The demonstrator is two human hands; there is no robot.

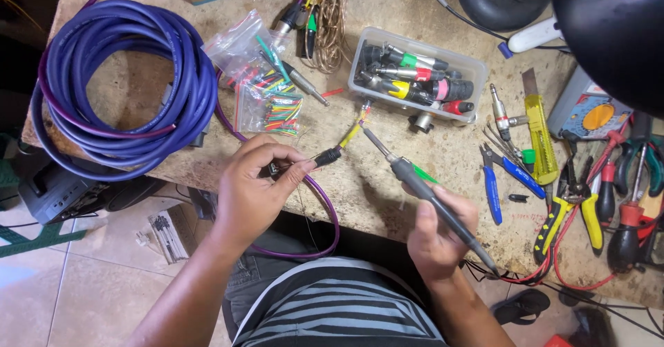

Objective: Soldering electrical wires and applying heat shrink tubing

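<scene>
My left hand [257,184] pinches the end of a purple cable [330,217] just behind its black sleeve [328,157], and bared coloured wires [354,130] stick out toward the middle of the bench. My right hand [439,235] grips a grey soldering iron [422,184] like a pen. Its metal tip [370,138] points up-left and sits right by the bared wires. The cable loops down past my lap and runs up to a large purple coil [124,84] at the left of the bench.
A clear plastic tub [417,76] of audio connectors stands behind the wires. Bags of coloured heat-shrink tubing [266,91] lie left of it. Pliers, cutters and screwdrivers [588,195], a yellow utility knife [539,136] and a multimeter [588,112] crowd the right. A black lamp shade [615,29] overhangs top right.
</scene>
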